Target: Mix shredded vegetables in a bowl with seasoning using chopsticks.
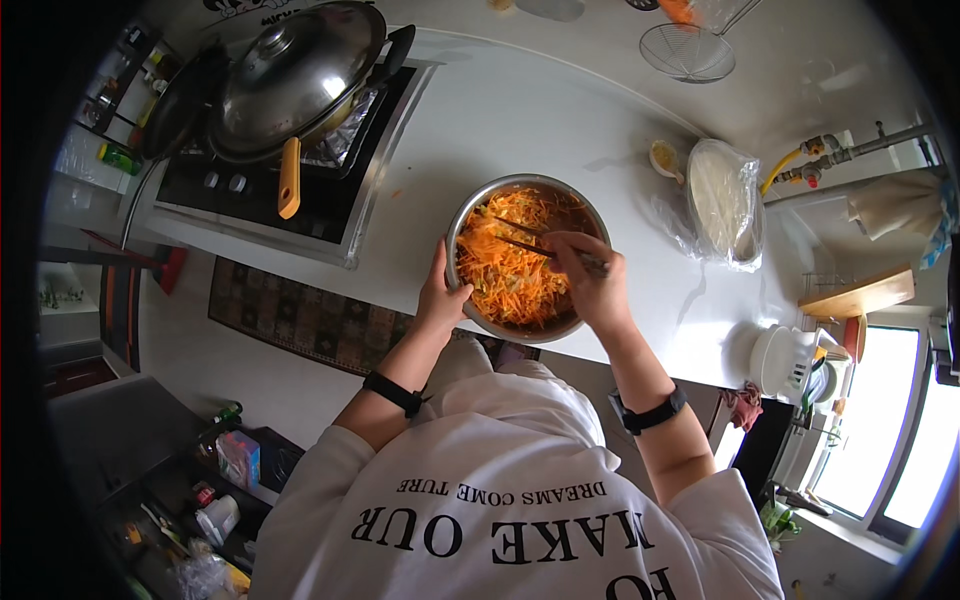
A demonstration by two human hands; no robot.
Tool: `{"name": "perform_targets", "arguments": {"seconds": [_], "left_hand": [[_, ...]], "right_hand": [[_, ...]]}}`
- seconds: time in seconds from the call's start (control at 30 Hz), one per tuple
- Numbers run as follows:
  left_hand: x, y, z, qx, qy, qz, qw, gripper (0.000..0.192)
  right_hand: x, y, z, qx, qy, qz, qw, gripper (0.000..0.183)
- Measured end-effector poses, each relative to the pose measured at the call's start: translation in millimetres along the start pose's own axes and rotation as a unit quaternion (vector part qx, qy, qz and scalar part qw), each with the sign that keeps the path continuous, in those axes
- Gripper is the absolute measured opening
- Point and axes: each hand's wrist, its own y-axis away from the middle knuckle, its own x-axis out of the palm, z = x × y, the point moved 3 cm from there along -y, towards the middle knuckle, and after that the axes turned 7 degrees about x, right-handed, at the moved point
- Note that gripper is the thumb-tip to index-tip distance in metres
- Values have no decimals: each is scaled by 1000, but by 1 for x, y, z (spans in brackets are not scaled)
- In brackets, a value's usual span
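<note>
A round stainless-steel bowl [598, 221] rests at the front edge of the white counter, right before me. Orange shreds [510, 277], which look like carrot with some green bits mixed in, fill much of it. My left hand [441, 294] grips the bowl's left rim, its thumb over the edge. In my right hand [594, 281] is a pair of dark chopsticks [517, 234], held over the bowl's right side. Their tips reach into the shreds at the upper left, where a small clump is partly lifted or heaped; I cannot tell which.
A lidded wok [289, 82] with a wooden handle [289, 180] sits on the gas stove [255, 191] at left. To the right stand a plastic-wrapped bowl [724, 202] and a small cup [664, 157]. A wire skimmer [688, 54] hangs at the wall, near yellow-handled gas pipes [817, 161].
</note>
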Motion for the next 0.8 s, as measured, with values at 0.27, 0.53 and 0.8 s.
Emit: {"name": "perform_targets", "arguments": {"seconds": [0.27,0.53,0.8], "left_hand": [[-6,-19,37,82,-34,-6,996,87],[-3,-4,10,38,11,-17,999,89],[3,0,-2,-2,5,-8,1000,90]], "right_hand": [[-28,-18,-31,-53,206,-93,973,14],[-97,21,-16,130,86,-141,978,18],[-55,5,-37,165,-163,-137,963,23]]}}
